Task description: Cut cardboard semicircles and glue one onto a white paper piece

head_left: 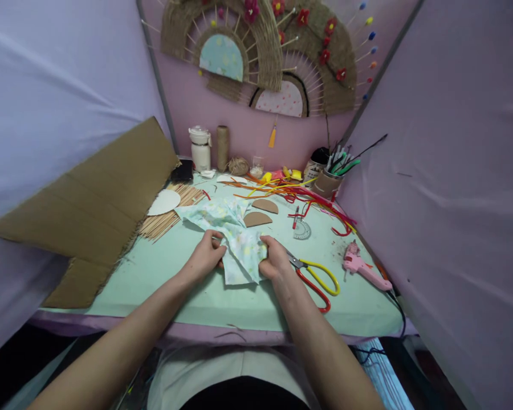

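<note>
A light blue floral fabric piece [243,250] is stretched between my two hands over the front middle of the table. My left hand [206,253] pinches its left edge, fingers closed. On the opposite edge, my right hand [275,257] grips the cloth with the thumb on top. The far part of the fabric lies crumpled on the tabletop. Just beyond it are two cardboard half-circles, a nearer one [257,219] and a farther one [265,205]. Scissors [312,272] with one yellow and one red handle lie right beside my right hand.
Cardboard [89,199] leans at the left, near wooden sticks [158,225] and a white paper shape [165,202]. A pink glue gun [363,266] lies at right. Behind are a protractor [301,229], colourful pipe cleaners [282,188], twine [238,165] and a tool can [328,183].
</note>
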`<state>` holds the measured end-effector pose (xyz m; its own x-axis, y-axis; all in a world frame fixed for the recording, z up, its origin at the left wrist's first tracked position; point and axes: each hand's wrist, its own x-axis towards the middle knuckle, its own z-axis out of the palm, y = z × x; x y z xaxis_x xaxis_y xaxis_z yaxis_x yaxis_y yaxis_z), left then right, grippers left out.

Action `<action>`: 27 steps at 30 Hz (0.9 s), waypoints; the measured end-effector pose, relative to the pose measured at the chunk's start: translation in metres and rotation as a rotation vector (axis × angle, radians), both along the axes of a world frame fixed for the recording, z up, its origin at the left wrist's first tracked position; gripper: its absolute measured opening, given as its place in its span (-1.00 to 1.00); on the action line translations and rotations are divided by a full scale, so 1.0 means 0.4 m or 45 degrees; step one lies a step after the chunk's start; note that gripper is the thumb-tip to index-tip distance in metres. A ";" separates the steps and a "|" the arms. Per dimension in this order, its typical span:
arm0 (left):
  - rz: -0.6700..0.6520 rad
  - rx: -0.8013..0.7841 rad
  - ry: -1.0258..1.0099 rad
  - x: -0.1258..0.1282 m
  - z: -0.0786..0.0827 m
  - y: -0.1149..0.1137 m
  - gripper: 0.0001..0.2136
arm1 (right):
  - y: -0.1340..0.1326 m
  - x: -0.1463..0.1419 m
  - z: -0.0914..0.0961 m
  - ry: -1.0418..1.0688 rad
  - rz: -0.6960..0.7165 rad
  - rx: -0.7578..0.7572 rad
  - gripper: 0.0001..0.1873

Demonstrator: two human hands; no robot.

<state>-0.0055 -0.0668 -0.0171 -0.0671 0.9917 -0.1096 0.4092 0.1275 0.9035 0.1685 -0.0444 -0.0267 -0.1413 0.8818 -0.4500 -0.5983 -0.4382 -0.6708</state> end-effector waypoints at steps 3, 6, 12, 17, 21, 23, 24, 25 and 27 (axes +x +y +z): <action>0.083 0.291 0.316 -0.015 0.002 -0.044 -0.75 | -0.026 0.002 -0.016 -0.019 -0.064 0.034 -0.86; -0.006 0.177 0.185 -0.004 0.001 -0.080 -0.73 | -0.046 0.003 -0.024 -0.020 -0.110 0.074 -0.83; -0.160 -0.128 -0.440 0.036 0.006 -0.094 -0.44 | -0.045 0.001 -0.033 0.009 -0.122 0.093 -0.85; -0.038 -0.029 -0.352 0.032 0.027 -0.073 -0.45 | -0.038 0.003 -0.039 0.093 -0.094 0.082 -0.86; -0.023 -0.009 -0.375 0.020 0.046 -0.073 -0.59 | -0.044 0.003 -0.027 0.144 -0.079 0.053 -0.85; 0.030 0.177 -0.254 0.013 0.053 -0.075 -0.69 | -0.047 0.004 -0.014 0.212 -0.068 0.010 -0.81; 0.056 0.267 -0.146 0.010 0.054 -0.076 -0.73 | -0.048 0.005 -0.008 0.255 -0.068 -0.015 -0.78; 0.070 0.337 -0.016 0.009 0.053 -0.076 -0.77 | -0.049 0.006 -0.002 0.299 -0.073 -0.037 -0.76; 0.007 0.419 0.259 0.010 0.043 -0.079 -0.80 | -0.050 0.009 0.009 0.380 -0.090 -0.079 -0.73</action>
